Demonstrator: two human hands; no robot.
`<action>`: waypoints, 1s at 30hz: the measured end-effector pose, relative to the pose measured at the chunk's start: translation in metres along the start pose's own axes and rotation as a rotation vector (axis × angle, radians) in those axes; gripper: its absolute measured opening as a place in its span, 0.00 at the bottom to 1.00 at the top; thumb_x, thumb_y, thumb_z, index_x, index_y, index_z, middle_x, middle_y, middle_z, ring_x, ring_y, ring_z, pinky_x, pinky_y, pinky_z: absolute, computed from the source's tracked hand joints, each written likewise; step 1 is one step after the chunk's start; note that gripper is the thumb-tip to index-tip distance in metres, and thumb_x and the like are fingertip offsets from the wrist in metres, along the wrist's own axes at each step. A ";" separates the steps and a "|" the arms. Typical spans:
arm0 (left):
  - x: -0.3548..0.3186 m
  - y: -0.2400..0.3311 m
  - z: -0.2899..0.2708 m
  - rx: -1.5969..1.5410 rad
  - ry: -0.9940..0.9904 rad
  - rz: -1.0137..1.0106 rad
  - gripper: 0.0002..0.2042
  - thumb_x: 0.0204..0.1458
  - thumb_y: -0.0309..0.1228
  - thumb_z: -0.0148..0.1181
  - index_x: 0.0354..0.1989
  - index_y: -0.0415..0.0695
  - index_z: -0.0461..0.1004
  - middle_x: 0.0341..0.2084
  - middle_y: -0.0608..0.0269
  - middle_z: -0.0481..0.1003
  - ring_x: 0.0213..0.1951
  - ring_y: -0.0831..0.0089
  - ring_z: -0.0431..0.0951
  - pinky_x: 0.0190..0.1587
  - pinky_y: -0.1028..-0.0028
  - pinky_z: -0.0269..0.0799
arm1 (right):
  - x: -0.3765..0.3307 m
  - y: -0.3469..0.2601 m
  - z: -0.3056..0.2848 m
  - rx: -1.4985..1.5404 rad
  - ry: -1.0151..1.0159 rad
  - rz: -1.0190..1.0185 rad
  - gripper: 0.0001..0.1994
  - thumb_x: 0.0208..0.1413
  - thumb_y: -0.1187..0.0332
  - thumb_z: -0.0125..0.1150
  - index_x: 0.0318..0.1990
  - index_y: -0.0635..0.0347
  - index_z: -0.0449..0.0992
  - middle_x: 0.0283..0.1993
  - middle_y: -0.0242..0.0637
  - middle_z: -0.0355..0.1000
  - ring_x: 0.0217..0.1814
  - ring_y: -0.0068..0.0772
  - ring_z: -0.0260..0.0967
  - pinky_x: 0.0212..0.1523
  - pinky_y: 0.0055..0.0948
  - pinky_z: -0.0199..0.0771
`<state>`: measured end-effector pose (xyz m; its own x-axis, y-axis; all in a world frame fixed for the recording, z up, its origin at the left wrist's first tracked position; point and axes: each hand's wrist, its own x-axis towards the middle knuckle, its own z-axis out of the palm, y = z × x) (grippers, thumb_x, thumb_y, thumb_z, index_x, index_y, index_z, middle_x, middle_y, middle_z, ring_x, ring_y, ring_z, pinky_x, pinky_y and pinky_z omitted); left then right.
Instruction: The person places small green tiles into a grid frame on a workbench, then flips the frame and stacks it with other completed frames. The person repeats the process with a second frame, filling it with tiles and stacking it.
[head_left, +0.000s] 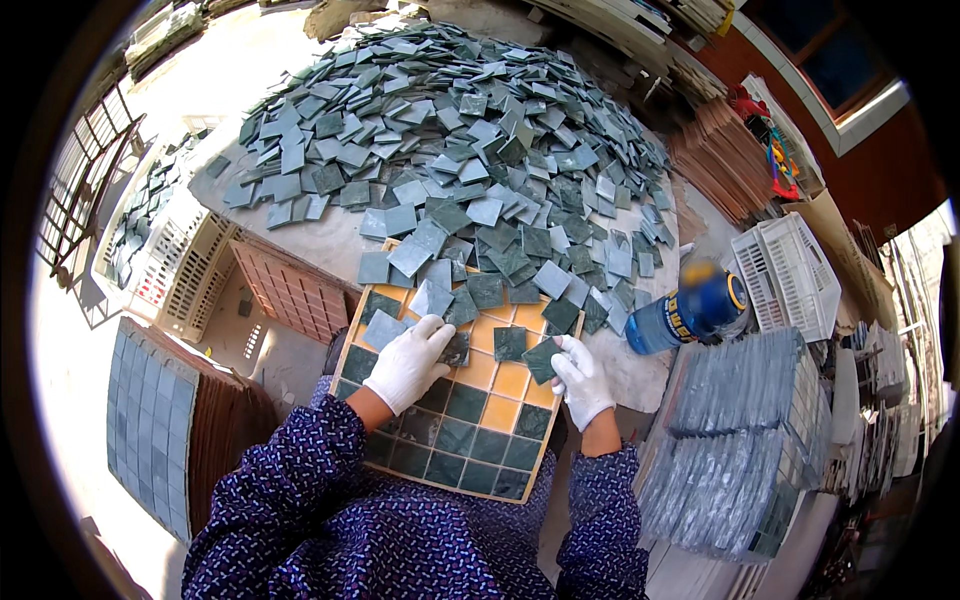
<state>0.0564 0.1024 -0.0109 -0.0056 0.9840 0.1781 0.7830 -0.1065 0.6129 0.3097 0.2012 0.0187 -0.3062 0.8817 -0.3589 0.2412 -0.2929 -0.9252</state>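
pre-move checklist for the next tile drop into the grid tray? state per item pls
1. Right hand has a tile: ok.
2. Left hand is on a tile at the tray: ok.
3. Empty orange cells left: ok.
4. Lower rows filled: ok.
5. Loose tiles within reach: ok.
6. Seated tiles flush: cannot tell.

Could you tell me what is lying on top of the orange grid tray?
Green square tiles fill the orange grid tray's lower cells; loose ones overlap its top. Both gloved hands cover some cells.
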 end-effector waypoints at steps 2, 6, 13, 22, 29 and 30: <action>0.001 0.000 -0.002 0.004 -0.017 -0.016 0.27 0.40 0.27 0.67 0.52 0.41 0.66 0.47 0.53 0.67 0.46 0.52 0.73 0.46 0.62 0.72 | -0.003 0.011 0.006 -0.124 -0.069 -0.104 0.15 0.55 0.70 0.56 0.51 0.58 0.70 0.30 0.27 0.68 0.26 0.15 0.64 0.27 0.19 0.66; 0.001 -0.001 -0.001 -0.013 -0.019 0.009 0.27 0.40 0.27 0.67 0.52 0.40 0.66 0.47 0.51 0.67 0.46 0.50 0.72 0.47 0.62 0.71 | -0.025 0.034 0.021 -0.561 -0.100 -0.382 0.13 0.54 0.69 0.59 0.47 0.57 0.74 0.38 0.40 0.75 0.41 0.45 0.75 0.44 0.37 0.73; -0.003 -0.005 0.000 -0.033 0.003 0.002 0.26 0.40 0.26 0.67 0.51 0.37 0.66 0.49 0.48 0.66 0.47 0.47 0.71 0.49 0.61 0.70 | -0.050 0.048 0.035 -0.877 -0.046 -0.523 0.15 0.49 0.65 0.65 0.45 0.54 0.73 0.47 0.41 0.68 0.45 0.47 0.71 0.44 0.40 0.73; -0.001 0.002 -0.003 0.009 -0.028 -0.012 0.25 0.41 0.27 0.66 0.50 0.38 0.67 0.47 0.50 0.67 0.47 0.49 0.71 0.48 0.61 0.70 | -0.050 0.040 0.043 -1.053 -0.049 -0.466 0.17 0.49 0.61 0.66 0.46 0.52 0.71 0.46 0.39 0.67 0.43 0.48 0.71 0.41 0.44 0.73; 0.002 -0.006 -0.006 0.076 -0.053 0.019 0.25 0.41 0.27 0.66 0.50 0.39 0.67 0.47 0.50 0.67 0.48 0.50 0.71 0.50 0.62 0.69 | -0.027 0.016 0.052 -1.024 0.146 -0.665 0.23 0.47 0.65 0.67 0.52 0.53 0.69 0.53 0.38 0.66 0.50 0.46 0.70 0.47 0.40 0.72; 0.002 -0.008 -0.008 0.076 -0.078 0.034 0.25 0.41 0.27 0.66 0.50 0.39 0.67 0.47 0.50 0.67 0.48 0.50 0.71 0.50 0.62 0.69 | -0.015 0.011 0.050 -1.043 0.112 -0.644 0.27 0.45 0.67 0.69 0.56 0.51 0.69 0.59 0.39 0.64 0.55 0.46 0.68 0.52 0.39 0.72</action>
<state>0.0452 0.1038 -0.0087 0.0681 0.9885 0.1354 0.8268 -0.1318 0.5468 0.2709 0.1664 0.0073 -0.5737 0.7975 0.1867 0.7111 0.5981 -0.3697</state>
